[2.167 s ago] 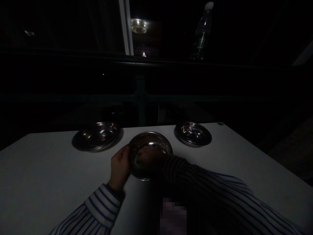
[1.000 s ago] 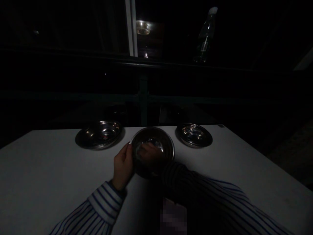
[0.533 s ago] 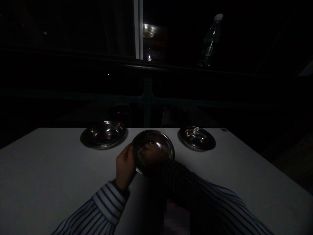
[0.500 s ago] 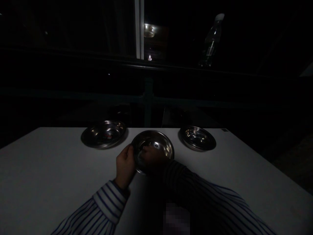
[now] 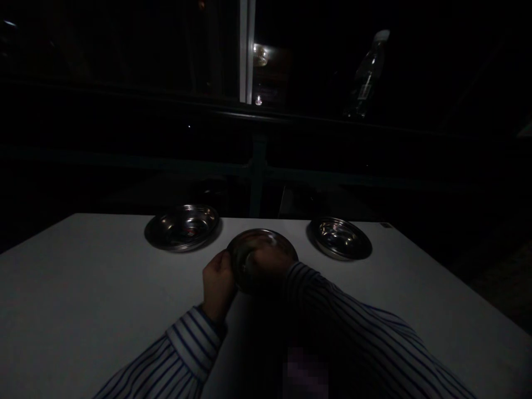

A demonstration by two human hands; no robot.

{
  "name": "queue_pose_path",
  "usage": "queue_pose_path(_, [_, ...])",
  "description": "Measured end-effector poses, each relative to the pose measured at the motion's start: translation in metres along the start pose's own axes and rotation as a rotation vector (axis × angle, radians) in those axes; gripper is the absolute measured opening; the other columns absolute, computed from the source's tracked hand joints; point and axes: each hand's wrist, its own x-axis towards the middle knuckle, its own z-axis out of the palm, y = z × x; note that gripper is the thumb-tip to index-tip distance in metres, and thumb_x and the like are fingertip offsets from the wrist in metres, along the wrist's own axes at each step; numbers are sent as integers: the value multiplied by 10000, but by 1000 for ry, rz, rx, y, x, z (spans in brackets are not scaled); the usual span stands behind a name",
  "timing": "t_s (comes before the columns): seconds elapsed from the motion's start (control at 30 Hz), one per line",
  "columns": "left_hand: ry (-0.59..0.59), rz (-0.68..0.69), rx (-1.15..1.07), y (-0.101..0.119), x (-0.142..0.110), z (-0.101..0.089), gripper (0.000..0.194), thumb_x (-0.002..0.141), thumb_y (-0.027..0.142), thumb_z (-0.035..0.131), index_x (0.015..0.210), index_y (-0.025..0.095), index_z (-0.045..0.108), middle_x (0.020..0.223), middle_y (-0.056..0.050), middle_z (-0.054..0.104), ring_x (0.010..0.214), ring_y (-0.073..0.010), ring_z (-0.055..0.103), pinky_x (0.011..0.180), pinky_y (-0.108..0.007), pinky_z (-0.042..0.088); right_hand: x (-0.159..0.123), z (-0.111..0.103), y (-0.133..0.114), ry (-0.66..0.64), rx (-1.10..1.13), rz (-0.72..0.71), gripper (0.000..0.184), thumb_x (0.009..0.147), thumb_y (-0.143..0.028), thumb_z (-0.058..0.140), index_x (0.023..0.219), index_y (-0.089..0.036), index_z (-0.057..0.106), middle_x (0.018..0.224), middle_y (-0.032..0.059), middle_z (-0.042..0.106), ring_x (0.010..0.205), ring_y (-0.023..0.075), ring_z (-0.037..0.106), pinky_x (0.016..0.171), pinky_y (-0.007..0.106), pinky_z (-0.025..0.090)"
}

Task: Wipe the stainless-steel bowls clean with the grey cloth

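The scene is very dim. A shiny steel bowl sits at the middle of a white table. My left hand is closed on the bowl's left rim. Inside the bowl rests my right hand, its fingers curled against the inner surface; whether they hold anything is hidden in the dark. Both arms wear striped sleeves.
Two more steel dishes stand near the table's far edge, one at the left and one at the right. Beyond the table runs a dark railing, with a plastic bottle on the ledge behind it.
My right hand has shifted about inside the bowl, and the bowl now lies flatter. The left hand has kept its hold on the rim. The view has drifted slightly left.
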Motion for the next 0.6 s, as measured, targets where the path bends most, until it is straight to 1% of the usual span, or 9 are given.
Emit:
queue_pose_path(0.07, [9,-7,-13,0,0,0,311,759,333,458,805,107,666,729,-83,698,656,-193,612,574,-277,457,-2,0,-5,-29,24,-70,192,865,-271,547,994,-137,595,1067,53,601,978,180,572,850,395,464])
queue_pose_path(0.1, [12,-8,-19,0,0,0,313,754,341,463,802,108,667,726,-84,697,660,-196,613,575,-278,458,-2,-1,-6,-34,31,-80,187,866,-269,545,990,-138,597,1060,50,603,977,179,572,850,394,464])
queue_pose_path(0.17, [10,-5,-31,0,-1,0,320,743,359,477,807,112,670,714,-83,697,660,-199,614,577,-283,461,-2,-4,-4,-19,33,-37,193,873,-270,535,998,-135,594,1064,58,600,975,181,572,849,394,464])
queue_pose_path(0.23, [1,-2,-43,-1,0,0,325,736,373,483,802,117,674,678,-77,693,638,-200,614,570,-288,463,0,-6,-2,13,22,47,214,881,-271,520,1028,-128,580,1089,75,586,984,190,568,851,403,463])
queue_pose_path(0.3, [-2,1,-49,-2,1,-1,326,736,381,483,790,122,673,649,-71,686,621,-202,612,562,-291,462,1,-7,-3,20,14,76,218,881,-273,519,1030,-124,576,1102,82,578,1001,196,559,858,411,458])
queue_pose_path(0.37, [3,7,-49,-3,2,-1,316,736,376,483,767,122,670,641,-72,680,623,-205,607,563,-293,459,0,-6,-7,-20,23,18,195,872,-274,535,989,-128,589,1065,66,594,978,186,568,844,399,466])
queue_pose_path(0.47, [1,13,-47,-3,2,-1,292,736,359,485,730,126,661,659,-78,681,634,-204,601,578,-293,456,0,-7,-12,-88,49,-82,169,865,-271,548,947,-134,602,983,36,620,890,156,596,791,358,490])
queue_pose_path(0.53, [-10,11,-48,-2,2,-1,284,741,355,483,726,130,655,671,-79,682,630,-200,600,578,-291,456,3,-10,-9,-78,42,-55,184,874,-276,535,965,-130,597,991,45,618,893,159,596,792,361,490])
queue_pose_path(0.6, [-21,6,-49,-1,1,-1,286,749,355,471,728,133,650,671,-76,679,618,-195,599,566,-286,454,6,-12,-6,-45,21,10,200,882,-283,521,979,-123,591,1020,63,609,929,174,588,815,382,481])
